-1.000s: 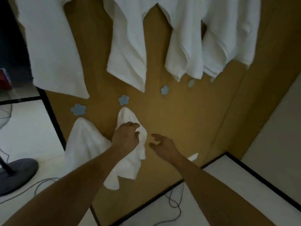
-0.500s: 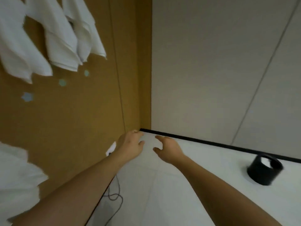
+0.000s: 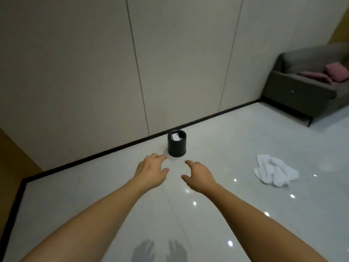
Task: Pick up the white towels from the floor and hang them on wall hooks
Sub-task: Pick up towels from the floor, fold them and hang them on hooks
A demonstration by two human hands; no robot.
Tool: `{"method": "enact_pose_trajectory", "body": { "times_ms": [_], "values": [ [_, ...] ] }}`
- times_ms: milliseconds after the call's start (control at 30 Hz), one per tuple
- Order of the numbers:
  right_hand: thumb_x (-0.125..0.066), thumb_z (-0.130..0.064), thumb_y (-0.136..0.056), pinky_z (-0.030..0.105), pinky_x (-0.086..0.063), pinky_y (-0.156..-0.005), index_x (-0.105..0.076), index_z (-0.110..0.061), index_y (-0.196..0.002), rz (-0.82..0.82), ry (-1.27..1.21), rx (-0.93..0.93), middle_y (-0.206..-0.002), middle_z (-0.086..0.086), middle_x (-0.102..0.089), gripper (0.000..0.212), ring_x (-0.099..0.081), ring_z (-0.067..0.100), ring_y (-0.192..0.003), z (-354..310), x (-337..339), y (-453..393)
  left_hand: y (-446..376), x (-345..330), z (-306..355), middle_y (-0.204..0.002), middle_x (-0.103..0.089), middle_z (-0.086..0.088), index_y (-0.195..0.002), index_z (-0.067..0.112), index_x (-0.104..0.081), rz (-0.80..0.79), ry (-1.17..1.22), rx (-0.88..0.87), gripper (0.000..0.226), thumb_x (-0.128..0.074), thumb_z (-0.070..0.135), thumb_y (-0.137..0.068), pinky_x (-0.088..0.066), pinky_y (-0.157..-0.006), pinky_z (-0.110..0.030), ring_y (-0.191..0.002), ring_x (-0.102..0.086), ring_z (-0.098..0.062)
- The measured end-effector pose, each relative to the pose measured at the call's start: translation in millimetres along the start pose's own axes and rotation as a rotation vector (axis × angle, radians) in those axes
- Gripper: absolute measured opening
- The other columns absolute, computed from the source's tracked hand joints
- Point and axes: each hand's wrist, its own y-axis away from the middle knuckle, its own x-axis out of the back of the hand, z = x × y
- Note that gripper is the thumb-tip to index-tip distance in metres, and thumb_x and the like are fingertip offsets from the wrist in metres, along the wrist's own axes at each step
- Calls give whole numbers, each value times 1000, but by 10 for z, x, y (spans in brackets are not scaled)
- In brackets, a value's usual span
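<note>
A crumpled white towel (image 3: 274,173) lies in a loose heap on the glossy floor (image 3: 217,129), right of both hands. The left hand (image 3: 151,172) and right hand (image 3: 200,176) hover empty, fingers relaxed. No writing is legible.

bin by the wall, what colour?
Black bin, something white inside; clearest in the head view, the only one.

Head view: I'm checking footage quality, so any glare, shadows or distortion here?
Head view: bright ceiling-light spots glare off the glossy floor; shadows of both hands fall at the bottom edge; wall panel seams bow from the wide lens; the towel looks slightly soft.
</note>
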Motion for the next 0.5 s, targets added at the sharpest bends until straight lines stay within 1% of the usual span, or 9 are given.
{"method": "enact_pose_trajectory", "body": {
  "times_ms": [167, 300, 500],
  "values": [
    [-59, -43, -91, 38, -45, -101, -34, -23, -148, 50, -80, -256, -139, 7, -50, 65, -50, 26, -125, 1109, 397, 26, -694, -542, 1051, -143, -45, 2, -142, 29, -43, -137, 7, -200, 52, -56, 43, -93, -46, -101, -39, -124, -49, -22],
    [-58, -42, -91, 37, -44, -99, -35, -23, -148, 105, -122, -437, -136, 7, -51, 64, -50, 26, -123, 1845, 623, -4, -1282, -964, 1744, -144, -45, -2, -143, 27, -42, -236, -7, -389, 53, -54, 43, -94, -43, -104, -41, -128, -46, -24],
    [-59, -41, -92, 34, -42, -99, -36, -21, -148, 205, -182, -657, -137, 6, -50, 64, -50, 24, -124, 2749, 1030, -456, -2347, -1481, 2642, -143, -45, -2, -142, 28, -41, -346, -35, -617, 53, -52, 45, -93, -42, -103, -39, -126, -46, -25]
  ]
}}
